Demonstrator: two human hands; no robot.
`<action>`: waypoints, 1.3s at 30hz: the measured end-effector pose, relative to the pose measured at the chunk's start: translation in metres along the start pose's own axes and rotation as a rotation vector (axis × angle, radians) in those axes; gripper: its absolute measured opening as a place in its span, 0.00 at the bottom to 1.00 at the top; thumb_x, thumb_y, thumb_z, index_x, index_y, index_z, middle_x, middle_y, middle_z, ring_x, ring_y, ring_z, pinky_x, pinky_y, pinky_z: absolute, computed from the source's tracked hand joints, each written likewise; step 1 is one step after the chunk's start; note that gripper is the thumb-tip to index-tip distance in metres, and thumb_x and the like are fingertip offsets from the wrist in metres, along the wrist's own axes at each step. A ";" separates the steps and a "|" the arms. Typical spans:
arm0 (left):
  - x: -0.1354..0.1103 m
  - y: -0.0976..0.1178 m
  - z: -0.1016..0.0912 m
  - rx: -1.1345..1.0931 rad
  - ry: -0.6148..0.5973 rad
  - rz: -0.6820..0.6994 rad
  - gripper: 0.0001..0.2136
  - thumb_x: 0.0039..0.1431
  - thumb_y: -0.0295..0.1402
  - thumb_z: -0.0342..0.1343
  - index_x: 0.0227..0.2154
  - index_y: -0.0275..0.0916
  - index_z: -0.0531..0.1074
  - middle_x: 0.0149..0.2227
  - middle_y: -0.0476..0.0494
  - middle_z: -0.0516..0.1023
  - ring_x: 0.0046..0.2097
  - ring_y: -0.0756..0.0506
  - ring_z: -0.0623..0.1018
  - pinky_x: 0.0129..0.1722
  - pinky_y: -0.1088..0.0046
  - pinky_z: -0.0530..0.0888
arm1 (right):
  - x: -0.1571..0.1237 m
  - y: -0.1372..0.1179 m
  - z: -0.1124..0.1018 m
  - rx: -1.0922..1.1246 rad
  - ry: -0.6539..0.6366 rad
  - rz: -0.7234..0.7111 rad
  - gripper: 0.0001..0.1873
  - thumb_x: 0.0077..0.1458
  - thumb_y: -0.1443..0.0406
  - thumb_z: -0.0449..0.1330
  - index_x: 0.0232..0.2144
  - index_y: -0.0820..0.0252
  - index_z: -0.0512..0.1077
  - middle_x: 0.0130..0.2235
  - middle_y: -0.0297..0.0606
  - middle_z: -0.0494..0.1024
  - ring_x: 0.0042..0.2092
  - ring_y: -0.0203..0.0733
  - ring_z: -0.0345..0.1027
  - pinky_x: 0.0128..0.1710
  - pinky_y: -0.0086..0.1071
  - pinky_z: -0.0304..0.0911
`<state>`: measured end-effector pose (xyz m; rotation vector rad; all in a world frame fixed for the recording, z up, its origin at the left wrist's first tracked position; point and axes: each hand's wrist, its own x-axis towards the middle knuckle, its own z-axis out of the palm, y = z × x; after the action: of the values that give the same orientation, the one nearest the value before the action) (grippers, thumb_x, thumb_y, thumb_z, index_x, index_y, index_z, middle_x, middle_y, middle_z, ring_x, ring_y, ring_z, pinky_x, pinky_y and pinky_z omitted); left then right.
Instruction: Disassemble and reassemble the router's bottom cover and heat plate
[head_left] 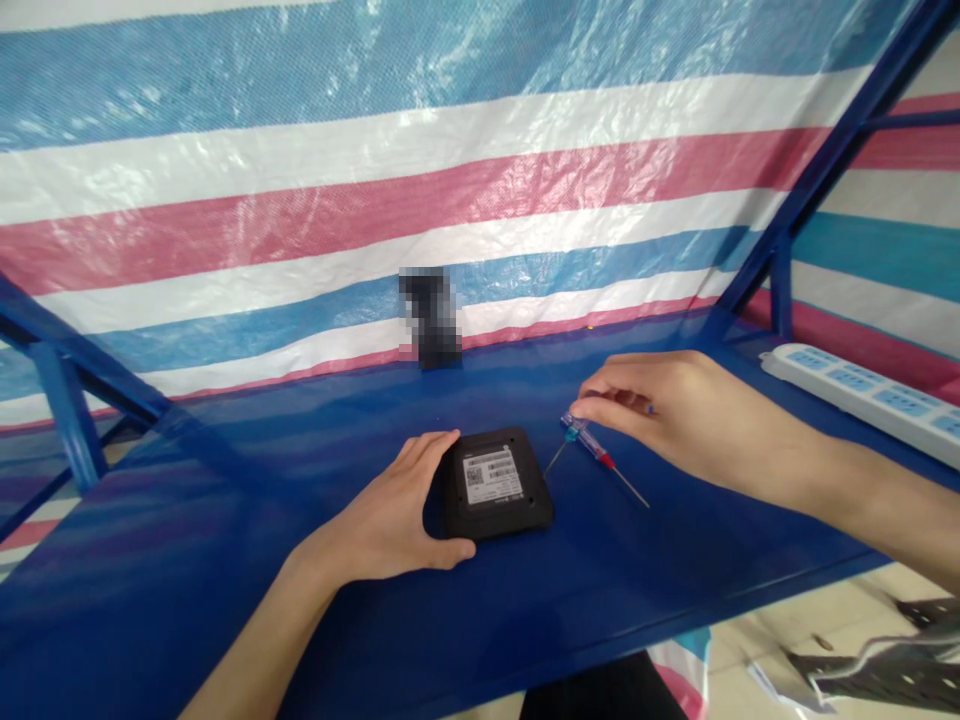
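Note:
A flat black square box (535,500) lies on the blue table, with a white printed label (493,477) on top. My left hand (397,510) grips the box from its left side, thumb at the near edge and fingers at the far corner. To the right of the box, my right hand (660,400) is closed in a pinch on a thin screwdriver (556,457) with a blue collar. Its shaft slants down to the box's right edge; whether the tip touches is unclear. A second screwdriver (604,459), with a clear handle and red collar, lies below my right fingers.
A white power strip (862,395) stands along the right side of the blue table (225,540). At the back, a dark pixelated object (435,320) stands before the striped sheet (375,210). Blue metal posts (817,180) rise at both sides.

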<state>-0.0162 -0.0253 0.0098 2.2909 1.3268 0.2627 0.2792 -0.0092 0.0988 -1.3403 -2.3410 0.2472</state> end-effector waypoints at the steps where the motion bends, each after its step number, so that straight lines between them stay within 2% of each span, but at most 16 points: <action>1: 0.000 0.001 -0.001 -0.001 -0.002 -0.008 0.47 0.49 0.42 0.66 0.69 0.38 0.49 0.69 0.32 0.56 0.69 0.30 0.59 0.67 0.48 0.62 | 0.001 0.000 0.000 -0.005 0.003 0.001 0.18 0.61 0.51 0.57 0.30 0.55 0.79 0.29 0.37 0.81 0.30 0.42 0.74 0.33 0.34 0.62; 4: 0.000 0.005 -0.003 -0.010 -0.006 -0.024 0.46 0.49 0.41 0.66 0.68 0.38 0.50 0.69 0.32 0.57 0.69 0.30 0.60 0.66 0.48 0.63 | 0.002 0.002 0.001 0.018 0.005 0.039 0.19 0.61 0.50 0.56 0.30 0.54 0.79 0.30 0.37 0.82 0.30 0.44 0.75 0.32 0.35 0.63; 10: 0.000 0.004 -0.004 -0.039 0.009 0.001 0.46 0.48 0.42 0.66 0.68 0.39 0.50 0.69 0.32 0.57 0.68 0.29 0.60 0.66 0.46 0.62 | -0.005 0.028 0.003 0.131 -0.093 0.296 0.29 0.55 0.39 0.54 0.29 0.55 0.79 0.26 0.39 0.81 0.27 0.47 0.76 0.28 0.37 0.67; 13: 0.000 0.003 -0.003 -0.030 -0.016 -0.017 0.48 0.48 0.44 0.66 0.68 0.36 0.49 0.69 0.31 0.55 0.69 0.30 0.58 0.67 0.47 0.61 | -0.011 0.034 0.004 0.130 -0.091 0.320 0.31 0.54 0.37 0.54 0.29 0.55 0.79 0.27 0.41 0.82 0.27 0.48 0.76 0.28 0.38 0.68; 16: 0.000 0.004 -0.003 -0.020 -0.036 -0.055 0.49 0.49 0.44 0.65 0.69 0.34 0.47 0.70 0.30 0.53 0.71 0.29 0.55 0.68 0.48 0.59 | -0.012 0.027 0.003 0.068 -0.062 0.270 0.27 0.57 0.41 0.54 0.30 0.54 0.79 0.27 0.40 0.82 0.27 0.48 0.76 0.29 0.38 0.67; 19: 0.001 0.005 -0.002 -0.021 -0.035 -0.055 0.48 0.50 0.44 0.65 0.69 0.34 0.47 0.71 0.30 0.53 0.71 0.30 0.55 0.68 0.48 0.58 | -0.011 0.013 0.001 0.005 -0.009 0.141 0.22 0.60 0.47 0.55 0.29 0.54 0.79 0.30 0.38 0.83 0.31 0.48 0.77 0.32 0.38 0.66; 24: 0.001 0.005 -0.003 -0.014 -0.026 -0.050 0.48 0.49 0.43 0.65 0.69 0.35 0.48 0.70 0.30 0.54 0.70 0.29 0.57 0.68 0.48 0.59 | -0.006 -0.003 0.001 -0.144 0.003 -0.013 0.21 0.64 0.50 0.53 0.33 0.55 0.79 0.35 0.40 0.84 0.36 0.49 0.78 0.37 0.38 0.66; 29: 0.000 0.004 -0.002 -0.012 0.012 -0.021 0.46 0.48 0.42 0.66 0.68 0.39 0.49 0.69 0.31 0.57 0.69 0.29 0.59 0.66 0.47 0.62 | -0.002 -0.012 0.004 -0.262 -0.002 -0.092 0.22 0.67 0.53 0.52 0.33 0.57 0.79 0.35 0.43 0.83 0.36 0.50 0.78 0.38 0.38 0.66; 35: 0.001 0.004 -0.002 -0.011 -0.002 -0.033 0.47 0.47 0.42 0.66 0.68 0.36 0.49 0.69 0.30 0.56 0.69 0.29 0.59 0.67 0.48 0.61 | -0.001 -0.016 0.003 -0.389 0.011 -0.162 0.18 0.67 0.58 0.54 0.34 0.59 0.79 0.34 0.42 0.83 0.35 0.46 0.78 0.36 0.35 0.67; 39: 0.002 0.005 -0.002 -0.028 0.001 -0.054 0.49 0.46 0.43 0.66 0.68 0.36 0.49 0.70 0.30 0.56 0.70 0.28 0.57 0.67 0.48 0.60 | 0.000 -0.020 0.002 -0.408 0.003 -0.163 0.17 0.67 0.58 0.54 0.35 0.59 0.79 0.35 0.42 0.83 0.36 0.48 0.79 0.35 0.36 0.68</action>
<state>-0.0125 -0.0255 0.0137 2.2293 1.3745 0.2631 0.2627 -0.0197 0.1039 -1.3060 -2.5722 -0.2976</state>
